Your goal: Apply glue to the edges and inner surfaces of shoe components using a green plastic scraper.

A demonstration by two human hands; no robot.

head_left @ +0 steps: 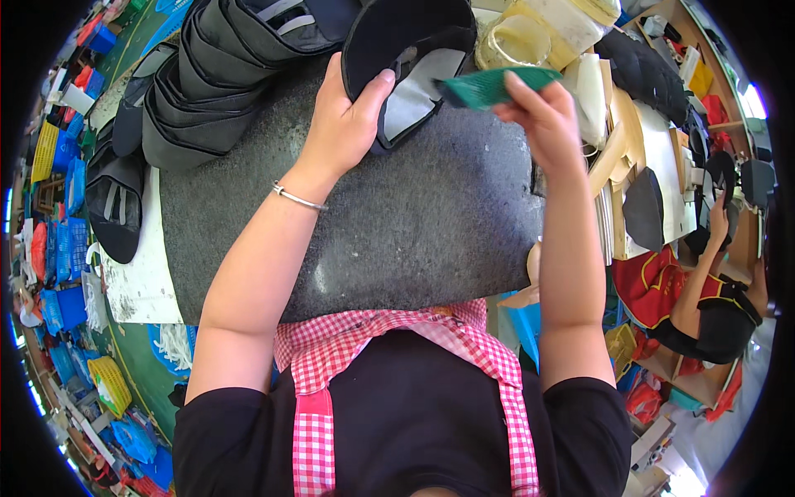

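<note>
A black shoe upper [377, 50] with a light grey patch inside it is at the far middle of the bench. My left hand [348, 120] is closed on its near left edge, the thumb over the rim. Just right of its opening, my right hand [542, 112] pinches a green flat piece [489, 88] with a dark end. That dark end points left toward the grey patch; whether it touches is unclear. The right hand and the green piece are slightly blurred, and I cannot make out what kind of thing it is.
Nested black uppers [207, 99] are piled at the far left of the dark bench mat [397, 224]. A cloudy, stained jar [513, 41] stands beyond my right hand. Tan sheet pieces [621, 132] lie to the right. Further right, a co-worker [704, 306] handles a dark item.
</note>
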